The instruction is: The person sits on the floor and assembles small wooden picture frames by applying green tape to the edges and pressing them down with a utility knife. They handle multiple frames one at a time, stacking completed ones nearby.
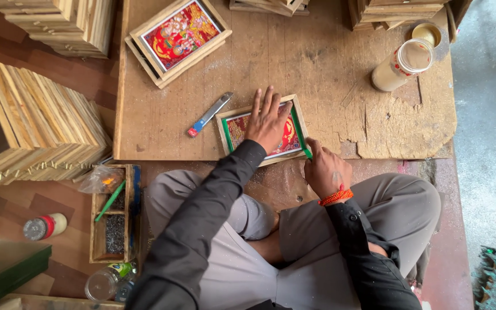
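A small wooden picture frame (228,117) with a red and gold print and green inner strips lies near the front edge of a worn plywood board (294,57). My left hand (267,121) lies flat on the print, fingers spread. My right hand (326,169) is closed at the frame's front right corner, pinching the end of a green strip (301,133) that runs along the frame's right side. An orange thread band circles my right wrist. I sit cross-legged in grey trousers and black sleeves.
A utility knife (209,114) lies left of the frame. A finished framed print (178,35) sits on spare frames at the back left. A plastic jar (402,64) lies at the back right. Stacks of wooden frames (35,126) stand left, with a small wooden tray (113,215) of nails.
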Available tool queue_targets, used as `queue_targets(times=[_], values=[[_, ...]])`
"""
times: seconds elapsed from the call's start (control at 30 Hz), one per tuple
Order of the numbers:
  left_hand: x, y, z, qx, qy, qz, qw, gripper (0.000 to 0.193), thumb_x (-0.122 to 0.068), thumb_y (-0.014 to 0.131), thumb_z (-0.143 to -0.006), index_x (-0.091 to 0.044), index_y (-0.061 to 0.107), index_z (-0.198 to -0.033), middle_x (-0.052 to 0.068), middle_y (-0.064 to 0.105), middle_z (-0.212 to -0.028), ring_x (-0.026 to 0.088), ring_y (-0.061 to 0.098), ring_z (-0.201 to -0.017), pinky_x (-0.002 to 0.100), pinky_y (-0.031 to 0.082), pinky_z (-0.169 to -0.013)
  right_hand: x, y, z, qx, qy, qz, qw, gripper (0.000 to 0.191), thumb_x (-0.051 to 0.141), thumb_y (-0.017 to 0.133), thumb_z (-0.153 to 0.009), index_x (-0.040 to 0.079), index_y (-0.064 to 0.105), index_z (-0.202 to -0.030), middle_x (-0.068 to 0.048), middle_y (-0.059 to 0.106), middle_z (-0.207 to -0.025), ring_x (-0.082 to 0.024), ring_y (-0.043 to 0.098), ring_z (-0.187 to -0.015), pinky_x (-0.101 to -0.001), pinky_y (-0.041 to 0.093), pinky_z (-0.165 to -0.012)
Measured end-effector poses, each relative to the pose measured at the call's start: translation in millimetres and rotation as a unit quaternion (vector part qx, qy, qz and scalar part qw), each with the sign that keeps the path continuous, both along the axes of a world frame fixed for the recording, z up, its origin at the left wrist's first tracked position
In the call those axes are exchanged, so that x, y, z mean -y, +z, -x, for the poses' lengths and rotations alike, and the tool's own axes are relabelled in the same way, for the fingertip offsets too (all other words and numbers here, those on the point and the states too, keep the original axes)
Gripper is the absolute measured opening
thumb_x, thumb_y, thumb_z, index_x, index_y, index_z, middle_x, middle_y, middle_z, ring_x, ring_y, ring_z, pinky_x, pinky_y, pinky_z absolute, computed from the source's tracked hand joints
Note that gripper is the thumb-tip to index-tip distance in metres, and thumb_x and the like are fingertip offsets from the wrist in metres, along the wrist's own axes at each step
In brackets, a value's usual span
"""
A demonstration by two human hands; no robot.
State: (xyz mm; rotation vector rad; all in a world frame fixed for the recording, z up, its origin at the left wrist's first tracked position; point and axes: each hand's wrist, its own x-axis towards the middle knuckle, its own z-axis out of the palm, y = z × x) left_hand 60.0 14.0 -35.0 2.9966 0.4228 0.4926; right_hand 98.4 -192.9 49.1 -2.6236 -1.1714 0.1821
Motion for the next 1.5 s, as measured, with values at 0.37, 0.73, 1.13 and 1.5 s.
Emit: queue_targets(times=[0.37,0.73,1.13,1.5], values=[[-75,25,95,0.112,0.217,0.055,0.968,0.027,-0.021,0.072,-0.086,-0.012,0.069,-0.111,0.013,0.061,-0.112,0.036,0.058,-0.110,0.054,0.045,-0.094,3,-5,-2,-0.007,-0.009,-0.005,1.000,0.051,0.021,0.065,-0.085,0.028,0.059,-0.136,-0.010,0.074,-0.092,-0.033,0.072,-0.081,-0.0470,0.055,-0.065],[-86,26,142,0.110,0.252,0.195,0.941,0.022,-0.013,0.078,-0.083,-0.012,0.064,-0.100,0.006,0.063,-0.103,0.031,0.062,-0.102,0.045,0.050,-0.084,4,0,-2,-0.030,-0.015,0.010,0.999,0.054,0.022,0.065,-0.086,0.029,0.058,-0.139,-0.010,0.073,-0.096,-0.033,0.072,-0.085,-0.0462,0.056,-0.068],[8,56,112,0.072,0.017,0.319,0.945,0.019,-0.016,0.063,-0.097,-0.018,0.073,-0.112,0.003,0.066,-0.105,0.025,0.068,-0.090,0.038,0.056,-0.077,0,1,-2,-0.052,-0.025,0.032,0.998,0.054,0.026,0.065,-0.087,0.030,0.058,-0.141,-0.011,0.074,-0.090,-0.033,0.072,-0.085,-0.0471,0.056,-0.070],[18,46,97,0.026,-0.018,0.364,0.931,0.023,-0.016,0.066,-0.096,-0.017,0.076,-0.116,0.007,0.064,-0.100,0.028,0.066,-0.090,0.041,0.053,-0.079,0,2,-3,-0.056,-0.012,0.029,0.998,0.056,0.025,0.063,-0.086,0.026,0.058,-0.142,-0.013,0.074,-0.090,-0.035,0.072,-0.083,-0.0475,0.056,-0.069]])
